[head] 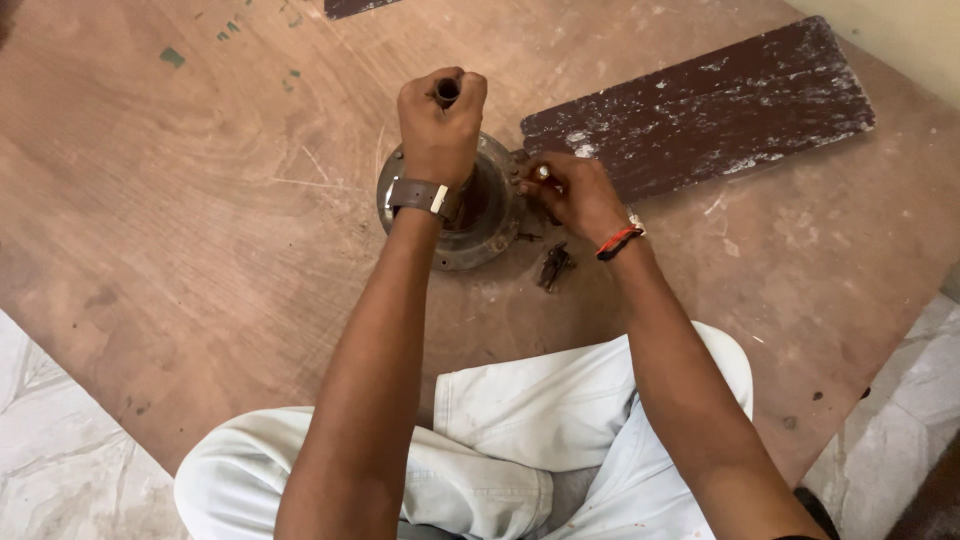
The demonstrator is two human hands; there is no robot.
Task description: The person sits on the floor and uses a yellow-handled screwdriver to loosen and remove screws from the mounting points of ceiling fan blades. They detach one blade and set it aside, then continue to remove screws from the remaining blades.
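Person is wearing pale grey-white trousers (520, 440); arms are showing bare. Left wrist is carrying a brown strap with metal buckle (420, 195); right wrist is carrying a red-and-black thread band (620, 241).

A round, rusty grey metal housing (478, 225) with a raised rim and a dark hollow centre is seen lying flat on the brown plywood surface (200, 200). An upright dark metal shaft (447, 92) rises from its middle, and the shaft's top end is enclosed by the left hand (440, 125), closed in a fist. A small pale metal piece (541, 172), too small to be identified, is pinched between the fingers of the right hand (575, 195) at the housing's right rim. A small cluster of dark metal parts (553, 266) is seen lying on the surface just beside the housing, below the right hand.
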